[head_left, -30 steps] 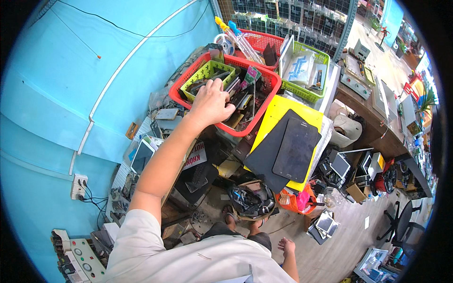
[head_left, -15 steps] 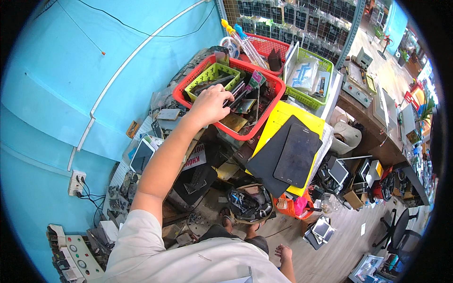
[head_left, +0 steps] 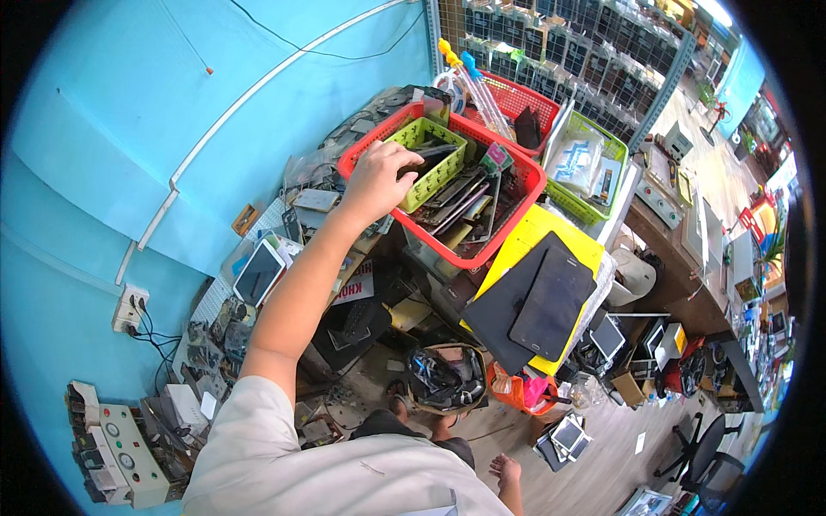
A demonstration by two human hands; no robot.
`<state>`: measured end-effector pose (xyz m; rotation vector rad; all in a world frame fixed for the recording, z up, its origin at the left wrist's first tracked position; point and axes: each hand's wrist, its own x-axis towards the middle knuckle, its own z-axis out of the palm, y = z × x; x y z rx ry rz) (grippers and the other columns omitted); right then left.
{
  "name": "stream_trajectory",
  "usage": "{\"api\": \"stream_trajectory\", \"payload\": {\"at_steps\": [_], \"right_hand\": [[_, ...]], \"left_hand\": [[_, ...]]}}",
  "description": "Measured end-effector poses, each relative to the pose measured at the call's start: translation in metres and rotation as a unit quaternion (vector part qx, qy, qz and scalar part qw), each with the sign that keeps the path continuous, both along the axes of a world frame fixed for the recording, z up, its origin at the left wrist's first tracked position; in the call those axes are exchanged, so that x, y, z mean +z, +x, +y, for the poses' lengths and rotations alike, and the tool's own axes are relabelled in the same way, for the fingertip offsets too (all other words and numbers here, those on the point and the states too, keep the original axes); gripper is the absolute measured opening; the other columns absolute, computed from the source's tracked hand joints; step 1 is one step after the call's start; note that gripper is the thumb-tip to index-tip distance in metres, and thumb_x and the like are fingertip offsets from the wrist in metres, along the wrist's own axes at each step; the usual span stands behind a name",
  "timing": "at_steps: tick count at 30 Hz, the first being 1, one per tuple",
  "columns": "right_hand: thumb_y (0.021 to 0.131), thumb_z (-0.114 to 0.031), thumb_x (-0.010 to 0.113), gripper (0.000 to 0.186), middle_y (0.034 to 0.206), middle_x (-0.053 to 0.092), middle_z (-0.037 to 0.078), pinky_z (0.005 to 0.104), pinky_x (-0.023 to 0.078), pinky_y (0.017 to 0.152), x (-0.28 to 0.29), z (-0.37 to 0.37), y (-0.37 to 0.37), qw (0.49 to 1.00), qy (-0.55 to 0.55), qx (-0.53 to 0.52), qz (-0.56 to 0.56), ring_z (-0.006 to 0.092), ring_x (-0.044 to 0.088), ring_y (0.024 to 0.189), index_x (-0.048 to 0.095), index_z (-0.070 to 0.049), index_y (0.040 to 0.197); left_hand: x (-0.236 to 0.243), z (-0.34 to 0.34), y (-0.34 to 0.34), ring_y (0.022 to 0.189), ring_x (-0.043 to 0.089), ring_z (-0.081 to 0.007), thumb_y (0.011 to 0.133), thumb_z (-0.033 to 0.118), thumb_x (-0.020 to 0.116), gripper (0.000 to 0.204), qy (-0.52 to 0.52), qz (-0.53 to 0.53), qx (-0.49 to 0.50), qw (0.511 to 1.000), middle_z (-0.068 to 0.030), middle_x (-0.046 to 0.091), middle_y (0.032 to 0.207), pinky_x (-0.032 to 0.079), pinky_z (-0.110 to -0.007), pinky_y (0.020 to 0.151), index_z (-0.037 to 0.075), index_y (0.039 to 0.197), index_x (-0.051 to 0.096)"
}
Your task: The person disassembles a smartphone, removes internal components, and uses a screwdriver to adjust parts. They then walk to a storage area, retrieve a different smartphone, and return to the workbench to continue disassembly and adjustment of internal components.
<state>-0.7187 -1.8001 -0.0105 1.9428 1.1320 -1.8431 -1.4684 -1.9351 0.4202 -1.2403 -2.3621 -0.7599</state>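
My left hand (head_left: pixel 380 182) reaches over the left part of a red plastic basket (head_left: pixel 449 250). Its fingers curl down at a small green basket (head_left: pixel 443 178) standing inside the red one. Dark flat pieces (head_left: pixel 433 156) lie in the green basket, against my fingertips; what the fingers grip is partly hidden. Beside the green basket, several thin dark device panels (head_left: pixel 460 203) lean in a stack. Low by my side hangs my right hand (head_left: pixel 506 469), with its fingers loosely apart and nothing in it.
Right of the red basket, a black tablet (head_left: pixel 552 307) lies on a dark panel and a yellow sheet (head_left: pixel 578 243). Behind stand another red basket (head_left: pixel 525 93) and a light-green basket (head_left: pixel 594 205). On the floor sit a bag of cables (head_left: pixel 445 378) and an orange bag (head_left: pixel 518 392).
My left hand has moved off the dark panels to the green basket's left side. The green basket sits shifted toward me within the red one, and the panels lie more exposed. The view has turned slightly.
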Motion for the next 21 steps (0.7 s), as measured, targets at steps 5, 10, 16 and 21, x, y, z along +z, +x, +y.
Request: {"api": "stream_trajectory", "payload": {"at_steps": [5, 10, 16, 21], "right_hand": [[0.111, -0.025, 0.065, 0.029, 0.105, 0.078, 0.019, 0.0467, 0.066, 0.072, 0.004, 0.001, 0.002, 1.0, 0.005, -0.005, -0.003, 0.0317, 0.078, 0.086, 0.071, 0.003, 0.114], [0.109, -0.025, 0.067, 0.03, 0.105, 0.078, 0.019, 0.047, 0.066, 0.072, 0.013, 0.004, -0.005, 1.0, 0.007, -0.002, -0.007, 0.0316, 0.078, 0.086, 0.071, 0.003, 0.115], [0.109, -0.026, 0.069, 0.032, 0.107, 0.079, 0.02, 0.0484, 0.066, 0.074, 0.024, 0.008, -0.014, 1.0, 0.024, 0.0, -0.011, 0.0326, 0.078, 0.087, 0.072, 0.004, 0.118], [0.109, -0.025, 0.068, 0.032, 0.11, 0.079, 0.022, 0.0491, 0.067, 0.074, 0.025, 0.008, -0.013, 0.999, 0.031, 0.013, -0.023, 0.0342, 0.078, 0.089, 0.07, 0.006, 0.119]], "left_hand": [[-0.005, -0.024, -0.009, 0.128, 0.061, -0.0326, 0.09, 0.033, 0.089, 0.037, -0.045, -0.041, 0.028, 0.998, -0.009, 0.073, 0.125, 0.047, -0.047, 0.117, 0.011, 0.118, 0.083], [-0.011, -0.036, -0.015, 0.129, 0.061, -0.0342, 0.091, 0.037, 0.089, 0.044, -0.026, -0.083, 0.04, 0.995, -0.0105, 0.073, 0.128, 0.047, -0.047, 0.118, 0.008, 0.124, 0.081], [-0.024, -0.046, -0.028, 0.127, 0.064, -0.0369, 0.094, 0.029, 0.084, 0.045, 0.03, -0.079, 0.035, 0.996, -0.0156, 0.075, 0.127, 0.049, -0.049, 0.114, 0.005, 0.13, 0.073], [-0.033, -0.048, -0.032, 0.124, 0.066, -0.0374, 0.094, 0.022, 0.084, 0.041, 0.066, -0.1, 0.052, 0.991, -0.0171, 0.075, 0.124, 0.051, -0.048, 0.112, 0.002, 0.127, 0.07]]}}
